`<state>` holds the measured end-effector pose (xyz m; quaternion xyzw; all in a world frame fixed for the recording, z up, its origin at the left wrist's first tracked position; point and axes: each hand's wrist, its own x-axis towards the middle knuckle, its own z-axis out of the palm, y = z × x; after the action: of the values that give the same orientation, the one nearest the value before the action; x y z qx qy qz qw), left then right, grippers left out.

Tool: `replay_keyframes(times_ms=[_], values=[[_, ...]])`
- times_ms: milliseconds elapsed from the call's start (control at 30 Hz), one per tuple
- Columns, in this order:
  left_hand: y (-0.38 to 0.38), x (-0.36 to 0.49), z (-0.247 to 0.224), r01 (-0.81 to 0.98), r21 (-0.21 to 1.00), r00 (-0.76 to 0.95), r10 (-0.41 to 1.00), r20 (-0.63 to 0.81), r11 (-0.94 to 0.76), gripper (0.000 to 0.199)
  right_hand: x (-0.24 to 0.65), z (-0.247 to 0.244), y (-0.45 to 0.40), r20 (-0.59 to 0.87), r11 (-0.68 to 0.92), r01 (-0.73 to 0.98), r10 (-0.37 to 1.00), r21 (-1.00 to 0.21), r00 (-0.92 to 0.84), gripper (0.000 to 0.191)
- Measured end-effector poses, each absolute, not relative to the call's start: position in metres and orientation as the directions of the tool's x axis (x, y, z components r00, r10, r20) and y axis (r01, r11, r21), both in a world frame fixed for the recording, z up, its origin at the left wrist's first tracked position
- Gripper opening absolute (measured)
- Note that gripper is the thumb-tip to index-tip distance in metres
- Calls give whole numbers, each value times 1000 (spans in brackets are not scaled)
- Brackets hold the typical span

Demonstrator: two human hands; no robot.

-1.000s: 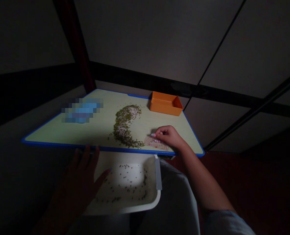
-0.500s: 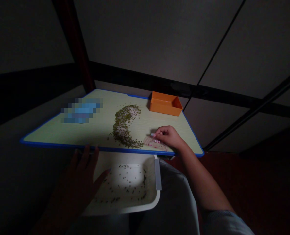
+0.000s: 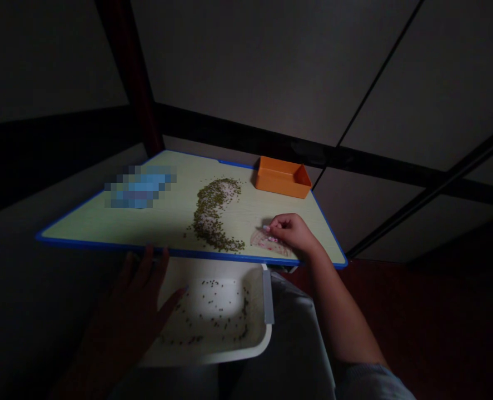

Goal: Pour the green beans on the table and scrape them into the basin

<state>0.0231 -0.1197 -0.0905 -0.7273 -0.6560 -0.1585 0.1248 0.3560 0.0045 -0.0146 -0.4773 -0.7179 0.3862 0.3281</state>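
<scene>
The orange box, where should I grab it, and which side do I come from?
Probably pinch the long near wall of the orange box, coming from above on your own side, fingers inside and thumb outside. The top is open, the wall looks thin, and the side facing you is free. The right hand is closest.

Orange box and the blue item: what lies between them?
A curved pile of green grains lies between the orange box and blue item, in the head view.
</scene>
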Motion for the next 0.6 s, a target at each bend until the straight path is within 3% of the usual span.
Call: replay_keyframes(times_ms=[267,600], values=[[-120,23,-92,996,6,78,921,382,-86,77,348,-11,0,108,306,439,901,-845,-420,34],[-120,22,-90,994,32,83,928,364,-101,79,353,-21,11,261,326,593,945,-737,-195,27]])
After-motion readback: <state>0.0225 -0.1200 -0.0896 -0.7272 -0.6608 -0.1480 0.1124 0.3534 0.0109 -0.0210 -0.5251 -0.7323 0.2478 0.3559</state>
